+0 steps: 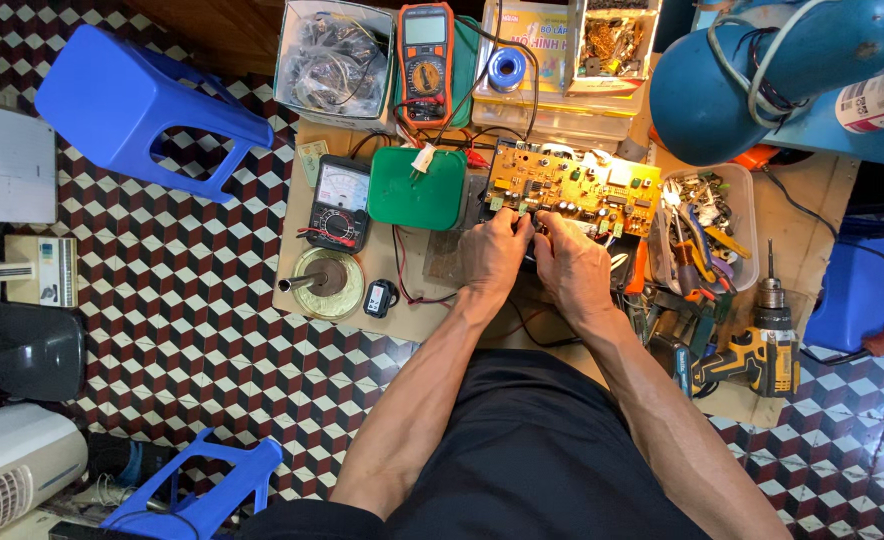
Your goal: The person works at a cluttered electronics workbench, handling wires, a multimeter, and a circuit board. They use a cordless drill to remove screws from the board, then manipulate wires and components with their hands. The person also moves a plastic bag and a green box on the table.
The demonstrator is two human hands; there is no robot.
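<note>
A: Where are the hands?

B: Both sit at the near edge of the yellow circuit board (572,185), which lies on the low wooden board (812,200) on the floor, towards the far side. The left hand (494,255) and right hand (574,265) are side by side, nearly touching.

A: And the fingers?

B: Curled and pressed together on each hand, tips at the circuit board's near edge. Whether they pinch a small part, I cannot tell; the tips are hidden.

A: What lies around?

B: Left of the circuit board, a green box (417,188), then a black dial meter (339,202). Farther off, an orange meter (425,65). To the right, a clear tray of tools (707,225), and nearer, a yellow drill (762,350). A blue stool (142,100) stands far left.
</note>
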